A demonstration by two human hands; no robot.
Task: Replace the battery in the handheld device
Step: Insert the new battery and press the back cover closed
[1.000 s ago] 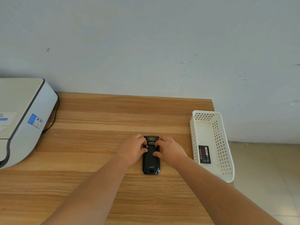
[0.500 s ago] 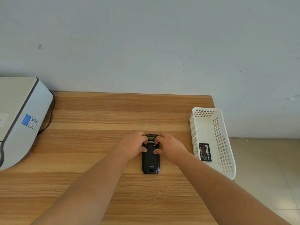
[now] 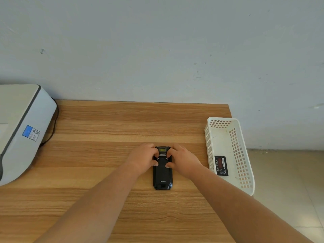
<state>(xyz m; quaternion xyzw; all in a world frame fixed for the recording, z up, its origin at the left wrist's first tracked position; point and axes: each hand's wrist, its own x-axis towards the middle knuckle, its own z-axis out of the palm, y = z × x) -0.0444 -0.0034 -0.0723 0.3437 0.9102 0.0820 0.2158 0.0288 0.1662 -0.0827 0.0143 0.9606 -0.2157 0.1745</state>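
A black handheld device (image 3: 162,174) lies face down on the wooden table (image 3: 105,130), its back cover towards me. My left hand (image 3: 142,160) grips its upper left side, and my right hand (image 3: 182,162) grips its upper right side. Both thumbs press on the back cover, and the fingertips rest by the two small latches near the top. A black battery (image 3: 221,166) with a red label lies flat inside the white basket (image 3: 243,165) to the right.
A white printer (image 3: 19,130) with a blue sticker stands at the table's left end, its dark cable running behind it. The basket sits at the table's right edge, partly overhanging the tiled floor. A grey wall backs the table.
My hands stay on the upper part of the device with only slight finger shifts. The view has drifted a little as my head moved.
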